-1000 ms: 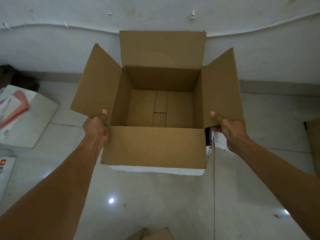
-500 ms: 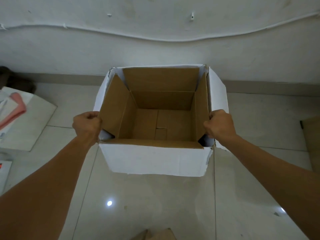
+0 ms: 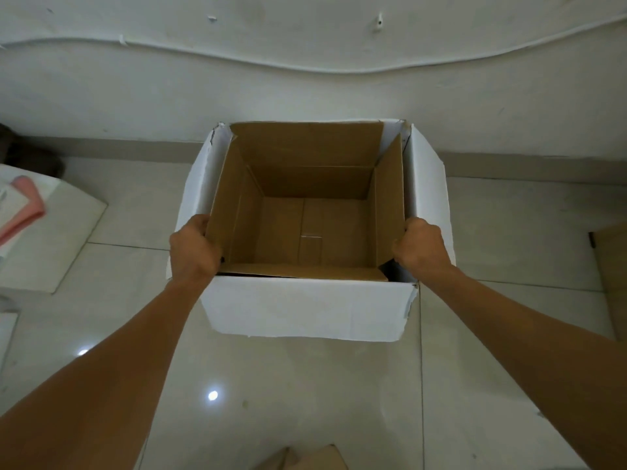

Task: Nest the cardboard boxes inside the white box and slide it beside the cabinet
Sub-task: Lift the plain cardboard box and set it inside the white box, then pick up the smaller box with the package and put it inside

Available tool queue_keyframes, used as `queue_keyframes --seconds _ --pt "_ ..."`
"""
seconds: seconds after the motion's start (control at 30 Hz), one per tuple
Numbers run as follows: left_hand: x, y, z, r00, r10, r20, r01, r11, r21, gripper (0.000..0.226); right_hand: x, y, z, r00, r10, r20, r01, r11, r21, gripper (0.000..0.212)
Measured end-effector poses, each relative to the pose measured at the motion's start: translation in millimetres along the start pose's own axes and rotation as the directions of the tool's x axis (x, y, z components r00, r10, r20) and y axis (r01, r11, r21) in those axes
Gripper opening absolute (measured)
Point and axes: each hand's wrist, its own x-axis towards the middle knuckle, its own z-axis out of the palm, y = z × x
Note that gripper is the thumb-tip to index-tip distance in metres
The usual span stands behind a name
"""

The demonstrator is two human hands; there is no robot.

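1. Step in hand: nesting. A brown cardboard box (image 3: 305,212) sits down inside the white box (image 3: 305,307), its four flaps standing up against the white walls, near flap folded low along the front rim.
2. White box rests on the tiled floor (image 3: 305,401), close to the wall's skirting (image 3: 118,144) – its back edge is near the wall; touching or not, cannot tell.
3. Left hand (image 3: 193,249) – fingers curled over the left rim at the front-left corner, gripping the brown flap; whether the white wall is pinched too, cannot tell.
4. Right hand (image 3: 420,245) is clenched at the front-right corner on the right brown flap's top edge; fingertips hidden inside.
5. Small dark gap shows at the front-right corner between brown and white, so the inner box may not be fully seated – judgement only.
6. More cardboard (image 3: 305,459) lies at the bottom edge of the floor view, and a brown panel (image 3: 610,266) at the right edge; what it is cannot be told.
7. Progress: one box nested; likely more to go in, slide not yet done.
8. Next move calls for letting go of the flaps, fetching the next cardboard piece and lowering it squarely into the brown cavity. No cabinet is clearly identifiable, so the slide direction is unknown.
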Motion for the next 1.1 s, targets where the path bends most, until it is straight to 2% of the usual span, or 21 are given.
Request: queue_keyframes --seconds 0.07,0.13,0.27,0.37,0.43,0.57,0.73,0.83,1.1 --pt "-4 -2 2 0.999 0.030 0.035 -0.033 0.997 0.077 0.056 0 0 -1 1.000 -0.007 0.014 0.008 0.999 -0.038 0.029" --pt "-10 -2 2 0.997 0.081 0.004 -0.080 0.986 0.146 0.066 -1 1 -1 1.000 -0.025 0.016 0.026 0.998 -0.050 0.042" --pt "-15 0 -2 0.980 0.183 -0.073 -0.151 0.937 0.316 0.055 -7 2 -1 0.992 -0.105 -0.068 0.096 0.987 -0.129 0.059" --pt "-15 -1 -8 0.983 0.177 -0.057 -0.147 0.926 0.347 0.047 -14 2 -5 0.964 -0.181 -0.192 0.132 0.960 -0.247 0.055" --pt "-20 -2 -13 0.982 0.181 -0.053 -0.153 0.929 0.338 0.044 -21 0 -8 0.961 -0.176 -0.212 0.125 0.964 -0.236 0.051" --pt "-41 -5 -27 0.982 0.179 -0.062 -0.156 0.950 0.271 0.040 -45 -4 -4 0.947 -0.257 -0.193 0.218 0.954 -0.204 0.037" --pt "-82 -16 -55 0.971 0.232 -0.049 -0.214 0.946 0.244 0.033 -89 -9 9 0.952 -0.264 -0.155 0.240 0.957 -0.162 0.038" --pt "-116 -31 -73 0.975 0.218 -0.036 -0.205 0.954 0.218 0.033 -131 -3 16 0.953 -0.267 -0.143 0.245 0.957 -0.158 0.040" --pt "-232 -100 -97 0.979 0.144 0.147 -0.159 0.982 0.102 0.040 -267 36 51 0.986 -0.164 0.008 0.164 0.978 -0.129 0.050"
